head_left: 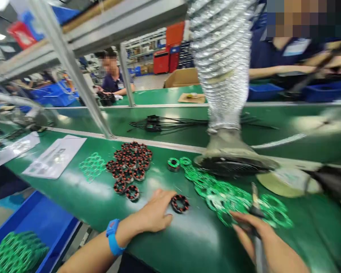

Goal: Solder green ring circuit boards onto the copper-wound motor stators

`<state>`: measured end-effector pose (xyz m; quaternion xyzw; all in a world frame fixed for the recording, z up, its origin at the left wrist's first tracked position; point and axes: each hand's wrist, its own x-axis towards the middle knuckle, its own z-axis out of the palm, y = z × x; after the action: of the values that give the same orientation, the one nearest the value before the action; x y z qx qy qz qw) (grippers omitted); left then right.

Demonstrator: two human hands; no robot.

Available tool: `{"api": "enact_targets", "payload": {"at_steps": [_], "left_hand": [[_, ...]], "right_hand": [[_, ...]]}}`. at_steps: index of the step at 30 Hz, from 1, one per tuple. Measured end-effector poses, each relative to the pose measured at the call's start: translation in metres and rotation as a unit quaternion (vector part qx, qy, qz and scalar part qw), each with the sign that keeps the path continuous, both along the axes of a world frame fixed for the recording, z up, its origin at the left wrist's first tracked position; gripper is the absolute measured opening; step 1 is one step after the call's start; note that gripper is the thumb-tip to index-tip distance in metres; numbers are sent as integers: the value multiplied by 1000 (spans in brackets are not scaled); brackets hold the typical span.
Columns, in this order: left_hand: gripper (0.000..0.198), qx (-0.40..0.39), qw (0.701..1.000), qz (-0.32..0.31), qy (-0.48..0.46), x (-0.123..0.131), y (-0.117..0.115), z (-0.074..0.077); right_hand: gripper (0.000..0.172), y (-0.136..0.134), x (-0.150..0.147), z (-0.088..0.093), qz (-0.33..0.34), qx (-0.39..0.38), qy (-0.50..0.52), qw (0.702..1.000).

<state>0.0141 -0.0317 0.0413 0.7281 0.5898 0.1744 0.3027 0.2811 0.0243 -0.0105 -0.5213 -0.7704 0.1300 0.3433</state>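
Observation:
My left hand (155, 213), with a blue watch on the wrist, lies on the green bench, its fingertips touching a small wound stator core (180, 203) of black and copper. My right hand (257, 237) grips a slim metal tool (255, 206) that points up over a spread of green plastic rings (230, 195). A cluster of several wound stator cores (129, 165) lies to the left. A single green-topped core (173, 163) stands behind.
A silver flexible duct with a hood (230, 151) hangs over the bench at centre right. Printed sheets (55, 156) lie at left. A blue bin of green rings (15, 252) sits below left. Other people work across the conveyor.

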Motion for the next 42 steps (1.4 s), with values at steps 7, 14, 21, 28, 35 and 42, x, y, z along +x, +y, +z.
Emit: {"api": "enact_targets", "payload": {"at_steps": [7, 14, 21, 28, 35, 42], "left_hand": [[43, 55, 998, 33, 5, 15, 25, -19], [48, -6, 997, 1, -73, 23, 41, -6], [46, 1, 997, -60, -45, 9, 32, 11], [44, 57, 981, -167, 78, 2, 29, 11], [45, 40, 988, -146, 23, 8, 28, -5], [45, 53, 990, -127, -10, 18, 25, -13]], "right_hand": [[22, 0, 3, 9, -1, 5, -71, 997], [31, 0, -6, 7, 2, 0, -107, 994], [33, -17, -36, 10, 87, -28, -87, 992], [34, -15, -28, 18, 140, -37, 7, 989], [24, -35, -11, 26, 68, -30, 137, 988], [16, -54, -6, 17, -24, -180, 259, 949]]}}
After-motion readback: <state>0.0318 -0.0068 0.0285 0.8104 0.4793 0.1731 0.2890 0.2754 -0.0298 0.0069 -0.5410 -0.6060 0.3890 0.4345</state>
